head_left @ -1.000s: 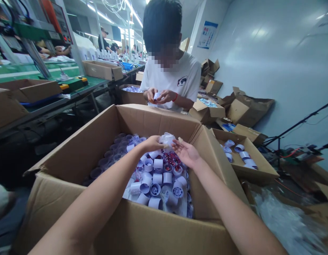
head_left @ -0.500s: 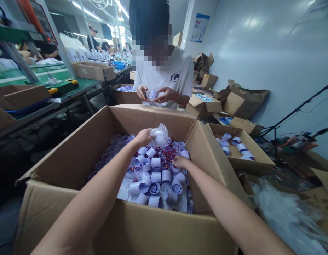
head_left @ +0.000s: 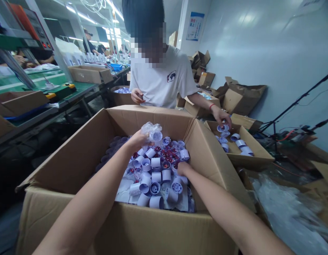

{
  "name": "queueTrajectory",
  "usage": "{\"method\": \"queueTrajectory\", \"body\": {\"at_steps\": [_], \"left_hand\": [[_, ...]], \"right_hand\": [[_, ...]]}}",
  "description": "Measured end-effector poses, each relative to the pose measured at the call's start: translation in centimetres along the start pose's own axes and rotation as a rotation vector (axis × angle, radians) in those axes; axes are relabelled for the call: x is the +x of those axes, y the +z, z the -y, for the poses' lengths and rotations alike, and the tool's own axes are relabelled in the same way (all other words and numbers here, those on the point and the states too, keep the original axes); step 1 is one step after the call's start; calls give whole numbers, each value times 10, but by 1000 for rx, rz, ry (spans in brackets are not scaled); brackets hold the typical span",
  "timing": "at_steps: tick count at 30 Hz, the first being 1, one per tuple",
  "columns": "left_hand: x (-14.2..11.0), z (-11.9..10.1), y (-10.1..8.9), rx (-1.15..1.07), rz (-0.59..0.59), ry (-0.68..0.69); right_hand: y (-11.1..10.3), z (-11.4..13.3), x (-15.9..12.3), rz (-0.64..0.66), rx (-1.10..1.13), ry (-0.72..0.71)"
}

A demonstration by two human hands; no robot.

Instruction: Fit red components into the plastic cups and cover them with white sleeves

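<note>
A pale lilac cup (head_left: 156, 136) with crinkled clear plastic (head_left: 150, 128) about it was clasped in the left hand (head_left: 139, 138), above the heap toward 12 o'clock of a large cardboard box (head_left: 164, 226); the right hand (head_left: 183, 168), apart from the left, dipped among the parts at 3 o'clock, its fingertips hidden, so whether it gripped anything could not be told; nearby lay more lilac cups (head_left: 156, 177) and small red pieces (head_left: 167, 155); beyond the box at 12 o'clock stood a co-worker (head_left: 158, 83) in a white T-shirt, one hand lowered to a smaller carton (head_left: 250, 163) at 2 o'clock; plastic sheeting (head_left: 288, 209) lay at 4, a green-topped bench (head_left: 82, 89) between 10 and 11.
</note>
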State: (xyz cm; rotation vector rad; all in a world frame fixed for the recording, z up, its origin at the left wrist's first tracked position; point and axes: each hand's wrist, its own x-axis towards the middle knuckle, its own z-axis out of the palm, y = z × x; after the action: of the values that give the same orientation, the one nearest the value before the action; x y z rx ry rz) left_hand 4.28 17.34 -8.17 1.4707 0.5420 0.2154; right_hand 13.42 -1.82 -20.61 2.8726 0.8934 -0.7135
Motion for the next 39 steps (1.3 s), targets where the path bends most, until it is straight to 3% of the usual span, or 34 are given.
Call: {"method": "queueTrajectory", "body": {"at_steps": [4,7,11,17,21,24,32,39], "left_hand": [[6,7,-6,85,-37,-12],[10,11,-14,365,-93,47],[8,10,-18,708,-157,124],[-1,4,-11,451,53,111],[-1,5,-6,578,-16,74],[0,4,-3,552,39,89],[-2,-6,-1,592,200,346],[4,-1,8,736,21,455]], "right_hand": [[-14,5,-1,0,64,120],[-29,11,1,-41,168,155],[-50,15,3,-113,401,81],[-70,21,-9,-107,908,-76],[-77,28,-18,-19,1554,-166],[-80,34,-23,24,1800,-175],[-81,43,-25,44,1955,-214],[-82,51,-30,52,1822,-357]]}}
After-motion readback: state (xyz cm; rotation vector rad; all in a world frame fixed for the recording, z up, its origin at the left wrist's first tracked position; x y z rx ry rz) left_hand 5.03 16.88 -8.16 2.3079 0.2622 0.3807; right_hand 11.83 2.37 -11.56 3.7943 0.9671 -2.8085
